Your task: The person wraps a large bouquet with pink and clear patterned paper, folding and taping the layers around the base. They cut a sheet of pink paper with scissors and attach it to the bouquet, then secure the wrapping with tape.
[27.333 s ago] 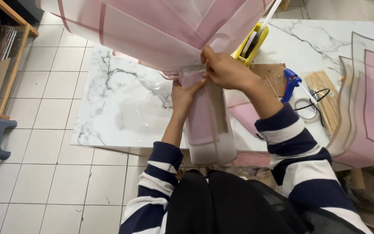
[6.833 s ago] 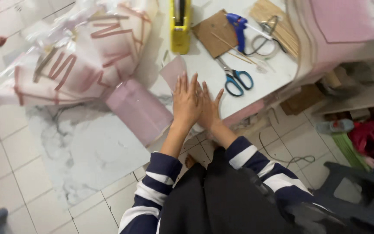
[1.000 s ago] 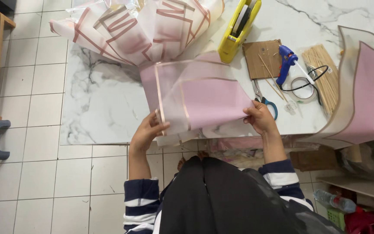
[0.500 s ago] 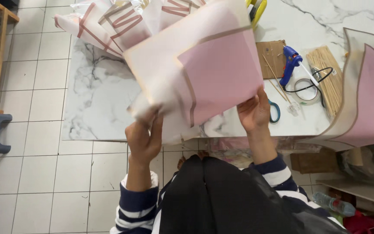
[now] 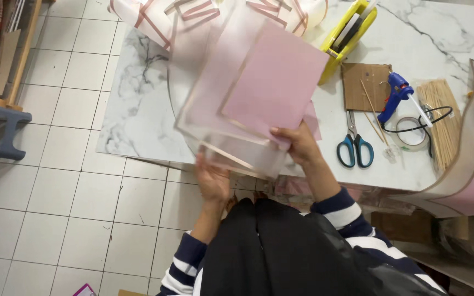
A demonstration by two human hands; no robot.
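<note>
Pink sheet [image 5: 259,98] held raised above the surface [image 5: 138,115], tilted, long axis running up-right from the hands: left hand [image 5: 213,178] apparently closed under its blurred near corner, right hand [image 5: 298,143] pinching the lower edge.

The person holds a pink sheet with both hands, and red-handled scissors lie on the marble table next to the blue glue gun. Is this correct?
Not quite: the scissors have blue handles, not red, as the head view shows. The rest stands: both the left hand and the right hand hold the pink sheet, and the scissors lie on the marble table next to the blue glue gun.
</note>
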